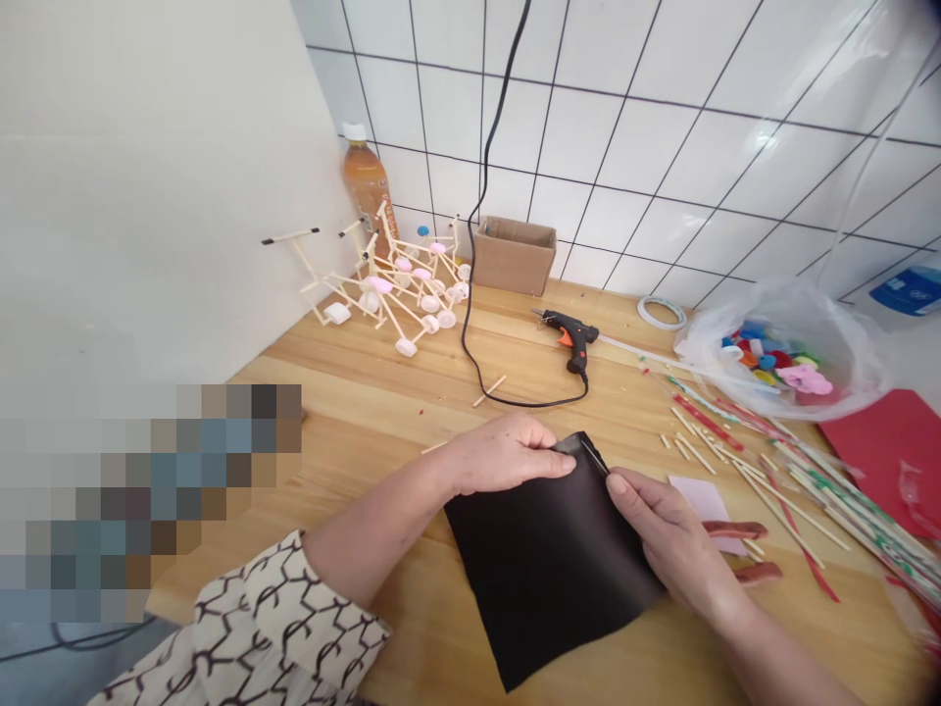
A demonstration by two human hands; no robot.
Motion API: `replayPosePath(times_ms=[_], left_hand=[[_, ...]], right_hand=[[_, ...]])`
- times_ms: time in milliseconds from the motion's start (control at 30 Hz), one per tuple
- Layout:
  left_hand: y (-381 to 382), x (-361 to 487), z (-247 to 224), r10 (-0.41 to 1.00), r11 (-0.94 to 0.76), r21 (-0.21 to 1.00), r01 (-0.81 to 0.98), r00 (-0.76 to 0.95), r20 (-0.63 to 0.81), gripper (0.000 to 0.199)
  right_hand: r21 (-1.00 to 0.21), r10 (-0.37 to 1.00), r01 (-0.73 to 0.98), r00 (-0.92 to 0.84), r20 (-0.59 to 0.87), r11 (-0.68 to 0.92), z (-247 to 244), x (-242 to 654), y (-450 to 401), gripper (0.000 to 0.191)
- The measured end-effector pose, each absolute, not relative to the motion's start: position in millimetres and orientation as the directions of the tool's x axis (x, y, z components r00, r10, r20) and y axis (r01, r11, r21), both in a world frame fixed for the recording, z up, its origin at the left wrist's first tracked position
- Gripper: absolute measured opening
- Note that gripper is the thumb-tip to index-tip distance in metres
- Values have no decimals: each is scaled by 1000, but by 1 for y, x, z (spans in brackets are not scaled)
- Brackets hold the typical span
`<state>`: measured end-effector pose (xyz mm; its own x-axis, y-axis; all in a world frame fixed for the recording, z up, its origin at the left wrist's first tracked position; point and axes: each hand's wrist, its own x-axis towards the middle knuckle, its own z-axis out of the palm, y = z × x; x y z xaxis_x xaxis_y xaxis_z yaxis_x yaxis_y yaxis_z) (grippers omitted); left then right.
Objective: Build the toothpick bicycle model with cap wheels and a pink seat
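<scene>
A black sheet, dark and slightly glossy, lies at an angle over the front of the table. My left hand pinches its top edge between thumb and fingers. Along the upper right corner of the sheet, my right hand is closed around a tool with a thin metal blade. The blade meets the sheet near its corner; the tool's handle is hidden in my fist. Beside my right hand, two reddish handles stick out over a pale pink paper; whether they belong to the held tool I cannot tell.
A black glue gun with its cord lies behind the sheet. Several stick frames with bottle-cap wheels stand back left, by a drink bottle and cardboard box. Right are tape, a bag of caps, loose sticks and red sheets.
</scene>
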<state>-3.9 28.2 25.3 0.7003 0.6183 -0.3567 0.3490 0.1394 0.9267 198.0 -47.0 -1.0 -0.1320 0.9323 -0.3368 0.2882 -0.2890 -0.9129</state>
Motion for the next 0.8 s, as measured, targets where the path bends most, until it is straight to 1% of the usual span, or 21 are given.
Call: replayPosePath(times_ms=[367,800], left_hand=[[28,-3,24,610,125,932,339,715,-342,39],[27,-3,23,596,132,929,346,721,-353,38]], right_hand=[[-900,944,361,-125,-306,-244,3,197,-46,38],[-919,938,273,-117,-326,-285,-3,197,-47,38]])
